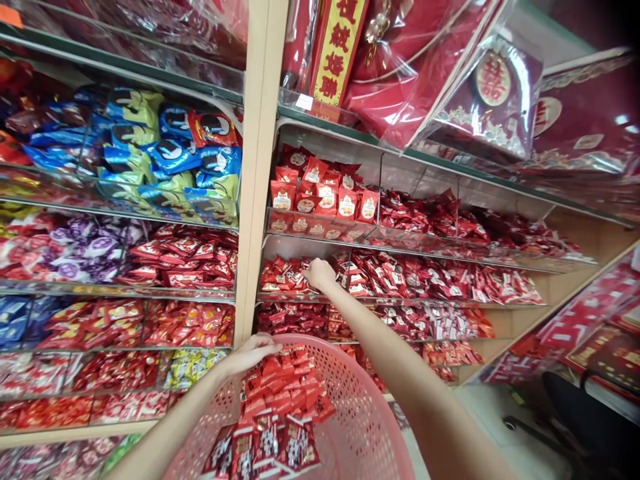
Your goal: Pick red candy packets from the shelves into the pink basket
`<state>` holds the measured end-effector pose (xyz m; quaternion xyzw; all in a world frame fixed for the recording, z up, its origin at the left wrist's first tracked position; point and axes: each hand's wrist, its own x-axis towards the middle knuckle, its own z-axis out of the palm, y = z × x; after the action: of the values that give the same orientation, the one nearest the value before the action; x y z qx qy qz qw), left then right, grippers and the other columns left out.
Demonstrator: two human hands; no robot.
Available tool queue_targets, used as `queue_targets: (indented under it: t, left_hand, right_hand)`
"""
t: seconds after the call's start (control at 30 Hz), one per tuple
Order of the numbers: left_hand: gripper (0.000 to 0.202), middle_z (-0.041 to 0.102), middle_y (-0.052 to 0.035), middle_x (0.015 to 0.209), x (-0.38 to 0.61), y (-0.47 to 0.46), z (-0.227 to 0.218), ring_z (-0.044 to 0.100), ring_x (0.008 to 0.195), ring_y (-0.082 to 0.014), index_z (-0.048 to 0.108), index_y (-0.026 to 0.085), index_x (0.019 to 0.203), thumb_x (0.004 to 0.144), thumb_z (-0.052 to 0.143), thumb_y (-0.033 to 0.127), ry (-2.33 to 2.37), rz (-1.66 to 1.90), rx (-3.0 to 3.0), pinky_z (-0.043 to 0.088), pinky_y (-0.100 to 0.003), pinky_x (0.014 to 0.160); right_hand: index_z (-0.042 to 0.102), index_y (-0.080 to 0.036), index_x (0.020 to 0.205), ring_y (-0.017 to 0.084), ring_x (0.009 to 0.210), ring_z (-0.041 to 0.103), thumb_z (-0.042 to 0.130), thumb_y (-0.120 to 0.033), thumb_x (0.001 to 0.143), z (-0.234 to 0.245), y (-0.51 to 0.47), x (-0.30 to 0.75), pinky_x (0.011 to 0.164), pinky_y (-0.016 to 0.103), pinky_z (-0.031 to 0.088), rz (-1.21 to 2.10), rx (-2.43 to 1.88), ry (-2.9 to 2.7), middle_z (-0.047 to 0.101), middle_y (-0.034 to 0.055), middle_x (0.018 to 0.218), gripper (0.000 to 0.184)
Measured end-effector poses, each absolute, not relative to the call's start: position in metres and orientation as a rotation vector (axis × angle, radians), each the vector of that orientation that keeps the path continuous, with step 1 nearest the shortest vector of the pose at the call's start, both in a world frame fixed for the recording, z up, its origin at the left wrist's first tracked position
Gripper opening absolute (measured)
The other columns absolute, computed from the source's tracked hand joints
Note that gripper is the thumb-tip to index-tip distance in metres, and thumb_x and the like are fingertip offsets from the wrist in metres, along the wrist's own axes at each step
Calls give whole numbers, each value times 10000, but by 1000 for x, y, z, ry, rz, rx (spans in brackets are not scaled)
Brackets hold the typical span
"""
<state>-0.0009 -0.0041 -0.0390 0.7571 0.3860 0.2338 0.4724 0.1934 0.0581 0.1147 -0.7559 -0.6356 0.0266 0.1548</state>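
Observation:
A pink perforated plastic basket (pixel 370 373) is below the shelves, and my left hand (pixel 253 353) is closed over its far left rim. Inside lie bright red wrapped packets (pixel 285 387), with several darker red ones (pixel 265 443) in front of them. My right hand (pixel 320 275) reaches across the basket into a shelf compartment of small red packets (pixel 285 275). Its fingers are curled together at the packets, and whether one is pinched between them is hidden.
A wooden upright (pixel 257 167) divides the shelving. Clear plastic lips front the compartments of sweets. Blue packets (pixel 175 157) and purple-and-white sweets (pixel 80 247) fill the left side. Red bagged goods (pixel 400 80) hang over the upper right shelf. A black chair (pixel 565 407) stands at the right.

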Motion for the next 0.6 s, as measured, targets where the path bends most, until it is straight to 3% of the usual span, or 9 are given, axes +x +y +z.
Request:
queue_targets:
  t: [0.17,0.4,0.6]
  left_hand:
    - [438,489,9,743,-2,-4,-40,452,706,-134,533,150,609,767,477,555,922,576,1844,354,-231,680]
    - [451,492,6,751,-1,-3,-41,458,740,-145,536,150,613,745,492,580,948,567,1823,360,-227,684]
    - [448,514,7,758,-1,-2,-40,472,738,-141,583,150,658,759,481,574,921,534,1854,349,-226,680]
  right_hand:
    - [647,-132,1000,258,963,609,561,-279,771,111,67,185,735,303,458,149,-2186,-1770,636,174,1047,285]
    - [654,-160,880,203,919,625,510,-262,809,116,61,177,737,258,444,187,-2075,-1768,669,122,948,191]
    - [564,-150,782,115,631,637,443,-281,861,118,35,186,611,206,464,373,-1669,-1683,659,44,681,195]
